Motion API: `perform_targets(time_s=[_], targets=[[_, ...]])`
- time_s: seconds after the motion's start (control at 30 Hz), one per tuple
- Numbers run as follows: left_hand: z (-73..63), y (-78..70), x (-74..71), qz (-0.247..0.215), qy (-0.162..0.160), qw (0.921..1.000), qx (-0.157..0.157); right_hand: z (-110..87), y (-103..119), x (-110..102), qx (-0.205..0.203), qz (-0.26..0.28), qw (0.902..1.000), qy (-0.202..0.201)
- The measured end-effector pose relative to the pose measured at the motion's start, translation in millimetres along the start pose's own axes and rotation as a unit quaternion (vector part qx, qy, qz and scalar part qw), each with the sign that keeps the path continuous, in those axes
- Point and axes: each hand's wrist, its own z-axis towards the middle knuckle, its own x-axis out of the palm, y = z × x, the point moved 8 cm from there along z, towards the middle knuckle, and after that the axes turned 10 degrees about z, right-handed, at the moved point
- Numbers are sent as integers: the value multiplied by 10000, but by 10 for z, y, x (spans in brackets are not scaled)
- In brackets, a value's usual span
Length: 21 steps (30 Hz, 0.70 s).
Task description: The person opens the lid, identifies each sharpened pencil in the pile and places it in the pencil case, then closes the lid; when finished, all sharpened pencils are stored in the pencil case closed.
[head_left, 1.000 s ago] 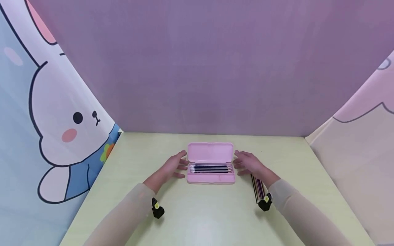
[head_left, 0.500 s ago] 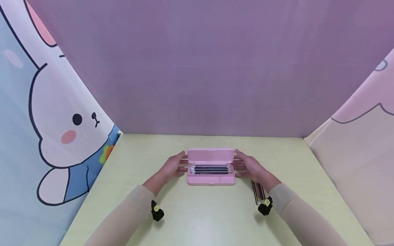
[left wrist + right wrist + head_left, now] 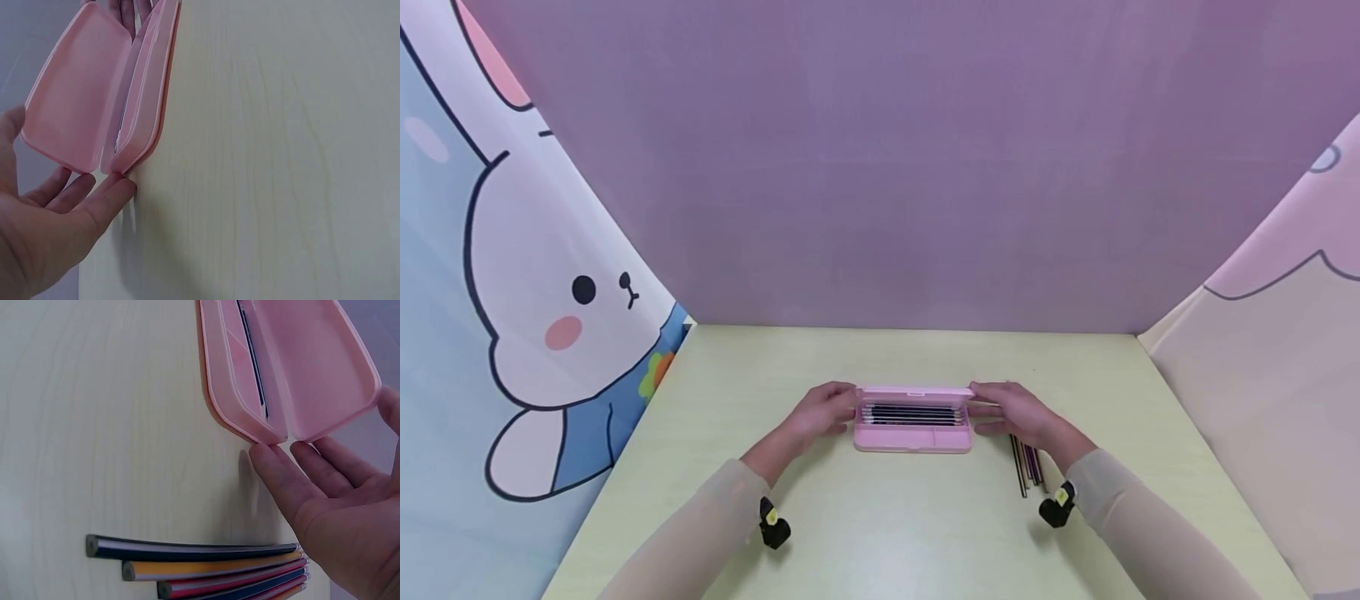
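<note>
A pink pencil case (image 3: 895,437) stands on the table with its hinged lid (image 3: 78,87) raised partway. Inside, several dark pencils (image 3: 913,414) lie side by side in the rear compartment. My left hand (image 3: 812,417) is at the left end, thumb by the lid's corner and the other fingers extended against the end of the base. At the opposite end my right hand (image 3: 1026,415) mirrors it: the thumb touches the lid's edge and spread fingertips (image 3: 265,453) meet the base's corner. Neither hand wraps its fingers round the case.
Several loose colored pencils (image 3: 206,570) lie on the table (image 3: 880,517) just below my right hand. A purple panel (image 3: 917,167) rises behind the table. Printed cloth walls (image 3: 550,333) flank both sides, the left one with a cartoon rabbit.
The lid has swung up from lying nearly flat back to a steep angle over the case. Both hands have come in against the ends, their thumbs moving forward with the lid.
</note>
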Motion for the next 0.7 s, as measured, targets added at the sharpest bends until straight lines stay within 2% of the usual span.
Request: perform_targets(time_s=[0.1, 0.2, 0.33, 0.43, 0.5, 0.53, 0.63, 0.7], targets=[[-26, -6, 5, -73, 59, 9999, 46, -21, 7, 7, -109, -149, 9998, 45], [-51, -3, 4, 104, 67, 9998, 126, -52, 11, 18, -255, -435, 9986, 173], [-93, 3, 10, 699, 54, 9972, 271, -82, -14, 11, -341, -889, 9952, 245], [-111, -8, 38, 1363, 69, 9896, 448, -91, -10, 21, -463, -1410, 9887, 212], [-117, -29, 58, 1943, 30, 9790, 622, -94, 11, 42, -596, -1918, 9795, 138], [-118, -47, 71, 2283, 5, 9707, 744, -93, 26, 57, -665, -2190, 9734, 85], [-129, -103, 99, 3170, -120, 9420, 1094, -100, 90, 124, -944, -3223, 9419, -54], [-142, -135, 121, 3581, -143, 9247, 1281, -107, 122, 165, -985, -3733, 9223, -185]])
